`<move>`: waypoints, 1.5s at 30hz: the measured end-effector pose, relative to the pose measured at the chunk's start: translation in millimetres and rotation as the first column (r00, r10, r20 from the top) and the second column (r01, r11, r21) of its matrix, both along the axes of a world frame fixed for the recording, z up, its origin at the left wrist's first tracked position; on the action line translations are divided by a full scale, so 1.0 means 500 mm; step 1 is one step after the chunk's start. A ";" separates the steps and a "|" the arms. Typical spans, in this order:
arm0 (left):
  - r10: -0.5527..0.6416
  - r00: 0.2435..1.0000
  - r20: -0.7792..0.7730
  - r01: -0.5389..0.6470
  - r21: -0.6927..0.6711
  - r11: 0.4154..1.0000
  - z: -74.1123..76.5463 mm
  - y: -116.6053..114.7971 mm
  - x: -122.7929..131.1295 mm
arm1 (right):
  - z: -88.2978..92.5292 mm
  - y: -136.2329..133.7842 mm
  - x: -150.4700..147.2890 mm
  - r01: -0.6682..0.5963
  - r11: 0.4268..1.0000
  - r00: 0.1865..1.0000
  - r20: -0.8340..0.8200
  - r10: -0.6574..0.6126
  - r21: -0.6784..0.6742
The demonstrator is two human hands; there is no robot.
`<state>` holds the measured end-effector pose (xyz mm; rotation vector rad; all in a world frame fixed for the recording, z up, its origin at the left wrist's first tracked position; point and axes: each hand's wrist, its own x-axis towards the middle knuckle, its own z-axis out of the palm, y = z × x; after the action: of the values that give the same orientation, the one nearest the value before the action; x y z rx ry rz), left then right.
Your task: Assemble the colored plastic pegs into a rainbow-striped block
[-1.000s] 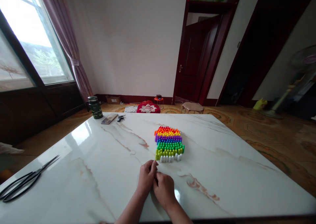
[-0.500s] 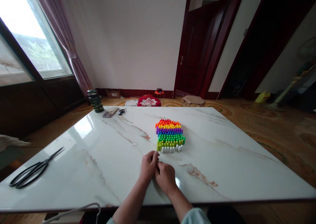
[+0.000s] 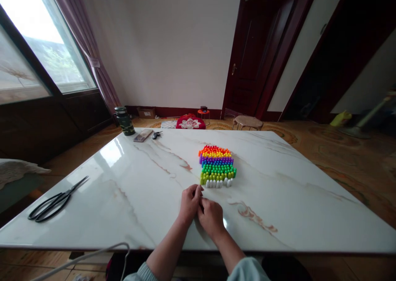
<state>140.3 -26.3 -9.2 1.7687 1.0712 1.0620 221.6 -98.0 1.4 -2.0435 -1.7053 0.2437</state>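
Note:
My left hand (image 3: 189,202) and my right hand (image 3: 211,216) rest together on the table near its front edge. Both have curled fingers, pressed against each other, and whatever may be inside them is hidden. Just beyond my fingertips stands a block of small round-topped, peg-like pieces (image 3: 217,168), upright in tight rows. From far to near the colours run red, orange, yellow, purple, blue, green and yellow-green. A short row of white pieces (image 3: 218,184) stands nearest my hands, with a small gap in it.
On the white marble-patterned table (image 3: 148,206) lie black-handled scissors (image 3: 57,202) at left. At the far left edge are a camouflage flask (image 3: 124,121), a phone (image 3: 143,135) and keys (image 3: 156,135). A pale cable (image 3: 93,253) hangs at the front. Beyond stands a round stool (image 3: 248,121).
The camera view has shifted slightly, so everything sits a little further right and higher. My hands stay together in the same place on the table, and the rows look unchanged.

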 end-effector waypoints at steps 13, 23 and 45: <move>0.008 1.000 0.017 -0.008 0.008 1.000 -0.005 0.003 0.003 | -0.010 0.003 0.001 -0.003 1.000 1.000 -0.013 0.004 0.027; 0.003 1.000 0.003 -0.003 -0.001 1.000 0.000 0.002 0.001 | -0.010 0.004 0.000 0.004 0.999 1.000 -0.012 -0.003 0.049; 0.013 1.000 0.015 -0.013 0.015 1.000 -0.004 0.003 0.001 | -0.016 0.003 0.003 -0.009 0.999 1.000 -0.012 0.010 0.054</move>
<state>140.6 -24.7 -11.2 1.7656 1.0699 1.0923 223.1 -96.4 -6.7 -1.9918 -1.6964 0.2110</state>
